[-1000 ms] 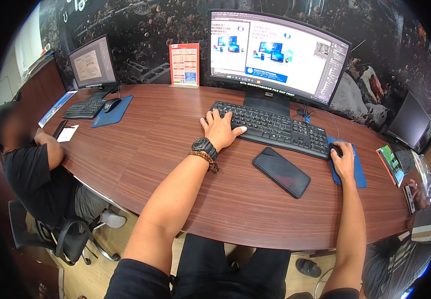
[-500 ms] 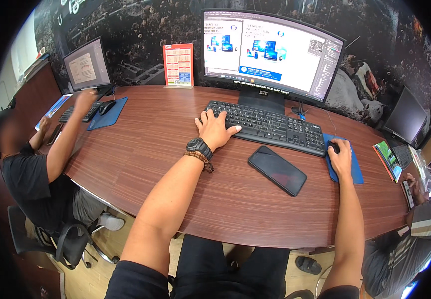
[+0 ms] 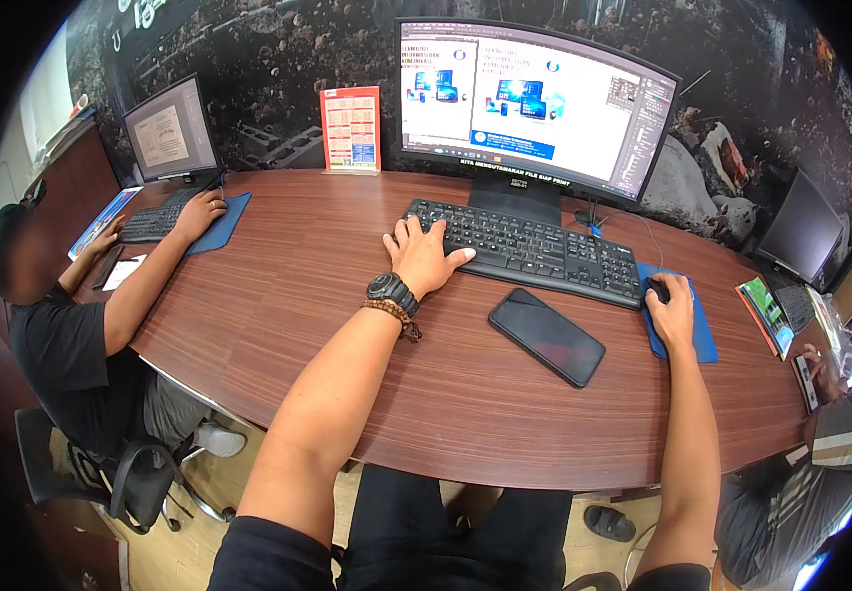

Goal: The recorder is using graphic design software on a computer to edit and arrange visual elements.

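Observation:
My left hand [image 3: 424, 258] lies with spread fingers over the left end of a black keyboard [image 3: 544, 253], its thumb by the front edge. A dark watch [image 3: 393, 290] and a beaded bracelet circle that wrist. On the right, my right hand [image 3: 674, 317] is wrapped over a black computer mouse [image 3: 657, 290], which sits on a blue mouse pad [image 3: 704, 335]. Between my forearms a black smartphone [image 3: 547, 337] rests face up, its screen dark. Behind the keyboard, a curved monitor [image 3: 589, 123] displays a page layout with pictures of computers.
The wooden desk [image 3: 278, 295] curves around me. A red calendar stand [image 3: 351, 130] stands left of the monitor. To the left, a seated person [image 3: 62, 335] works at another monitor [image 3: 172, 133]. At right are another person's arm [image 3: 850, 428], booklets [image 3: 767, 315] and a dark screen [image 3: 802, 229].
The person on the left has lowered a raised arm, and that hand now rests over their mouse. Both of my hands stay where they were.

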Tool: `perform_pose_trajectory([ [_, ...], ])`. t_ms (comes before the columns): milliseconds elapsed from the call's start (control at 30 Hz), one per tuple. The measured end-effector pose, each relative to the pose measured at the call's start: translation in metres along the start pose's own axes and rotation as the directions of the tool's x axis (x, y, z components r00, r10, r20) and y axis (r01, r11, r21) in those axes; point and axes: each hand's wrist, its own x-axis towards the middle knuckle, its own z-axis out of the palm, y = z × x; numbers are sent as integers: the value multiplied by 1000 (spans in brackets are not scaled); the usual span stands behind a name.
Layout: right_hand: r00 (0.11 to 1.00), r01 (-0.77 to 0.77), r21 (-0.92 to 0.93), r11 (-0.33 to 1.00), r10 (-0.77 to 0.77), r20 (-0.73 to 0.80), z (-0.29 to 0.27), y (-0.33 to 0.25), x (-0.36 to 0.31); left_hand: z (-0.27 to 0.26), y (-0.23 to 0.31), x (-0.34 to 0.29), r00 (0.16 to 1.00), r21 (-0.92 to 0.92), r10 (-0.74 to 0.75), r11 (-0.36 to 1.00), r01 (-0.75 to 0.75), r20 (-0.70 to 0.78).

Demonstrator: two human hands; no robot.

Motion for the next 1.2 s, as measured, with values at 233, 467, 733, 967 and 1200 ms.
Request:
perform_pose_trajectory([
  [233, 1000, -11, -1, 1000, 11, 1, -1, -1, 0, 1, 0, 0, 1000, 5, -5, 1000, 5, 10],
  [467, 1000, -13, -6, 1000, 13, -2, 0, 0, 0, 0, -1, 1, 1000, 15, -7, 1000, 7, 17],
  [733, 1000, -17, 5, 1000, 17, 5, 0, 0, 0, -2, 1, -1, 1000, 4, -25, 1000, 25, 18],
  [967, 999, -40, -37, 999, 40, 0, -4, 0, -1, -2, 5, 0, 1000, 8, -18, 1000, 18, 7],
  [1200, 999, -42, -19, 999, 42, -6, 1, 1, 0, -2, 1, 0, 1000, 1, -19, 1000, 19, 20],
])
